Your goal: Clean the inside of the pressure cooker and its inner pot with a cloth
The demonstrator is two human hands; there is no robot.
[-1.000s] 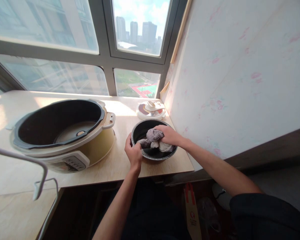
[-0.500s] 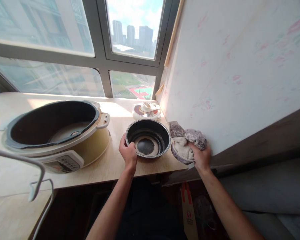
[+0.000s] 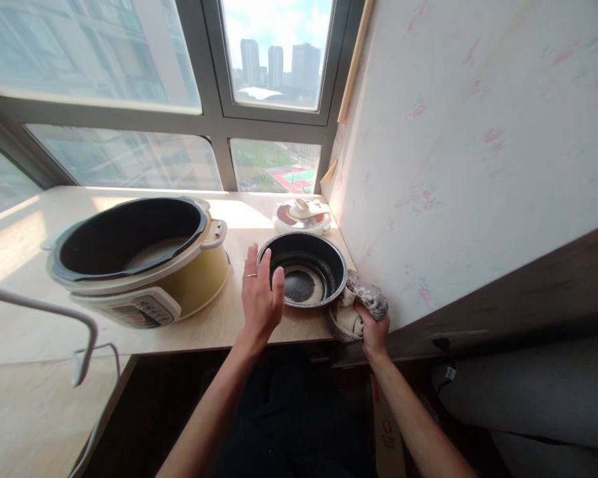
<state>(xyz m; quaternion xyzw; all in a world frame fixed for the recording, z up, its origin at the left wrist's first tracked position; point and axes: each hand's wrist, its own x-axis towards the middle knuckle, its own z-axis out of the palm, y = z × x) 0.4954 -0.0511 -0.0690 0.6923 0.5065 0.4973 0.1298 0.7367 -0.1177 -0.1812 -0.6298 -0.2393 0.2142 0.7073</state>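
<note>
Now we rest the cloth [image 3: 367,300] beside the pot [image 3: 302,282].
Lower centre, the black pot sits on the counter [image 3: 219,325]; our right hand [image 3: 373,332] clutches the grey cloth just right of it, our left hand [image 3: 260,299] hovers spread open. Wiping looks done, we judge; lifting calls for a fresh rim grip. Earlier the cloth was inside, the left hand gripping the rim.

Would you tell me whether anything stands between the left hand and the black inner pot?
Nothing visible does. The open left hand is just left of the black inner pot; the grey cloth in the right hand lies on its other side.
</note>
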